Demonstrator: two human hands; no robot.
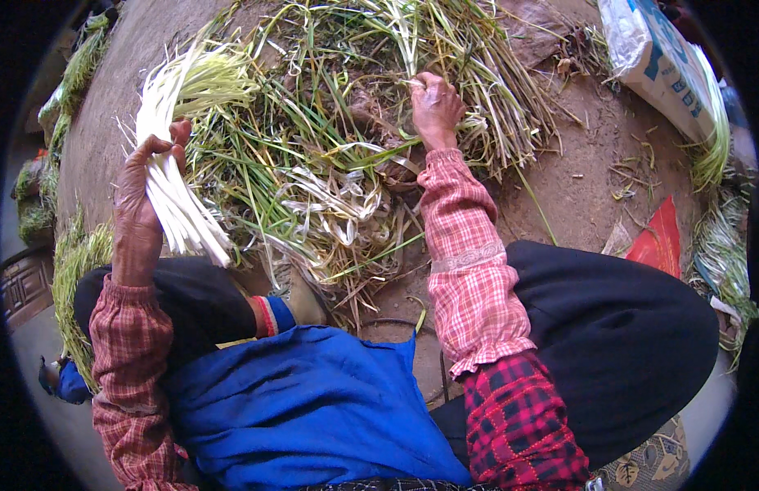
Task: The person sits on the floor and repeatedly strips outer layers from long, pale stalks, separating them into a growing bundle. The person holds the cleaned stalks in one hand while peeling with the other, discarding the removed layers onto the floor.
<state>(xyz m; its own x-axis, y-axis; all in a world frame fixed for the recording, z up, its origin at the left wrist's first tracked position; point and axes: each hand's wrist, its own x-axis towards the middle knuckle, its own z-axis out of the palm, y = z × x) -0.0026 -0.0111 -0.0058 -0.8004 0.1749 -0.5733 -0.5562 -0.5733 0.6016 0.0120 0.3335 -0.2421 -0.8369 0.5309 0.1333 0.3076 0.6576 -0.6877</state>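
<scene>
The left hand [142, 184] is curled around a thick bundle of white-stemmed greens [191, 209], thumb and fingers wrapped about the stems. The smooth white ends slant down toward the person's lap, while the yellow-green leaves [204, 82] fan out above the fist, over the left edge of the heap. The right hand [437, 106] is farther forward, its fingers bent in and closed on a few slender stalks [408, 41] that run up and away from it — exactly how many, I cannot tell.

Between the hands lies a tangled heap of green and yellowed leaves [302, 147], with pale, limp peelings [339, 213] on its near side. Longer stalks [510, 90] lie roughly side by side just right of the right hand. Bare brown ground [592, 188] shows beyond them, with a white sack with blue print [662, 69] at upper right and a red scrap [657, 237] near the person's right knee — well apart from the bundle.
</scene>
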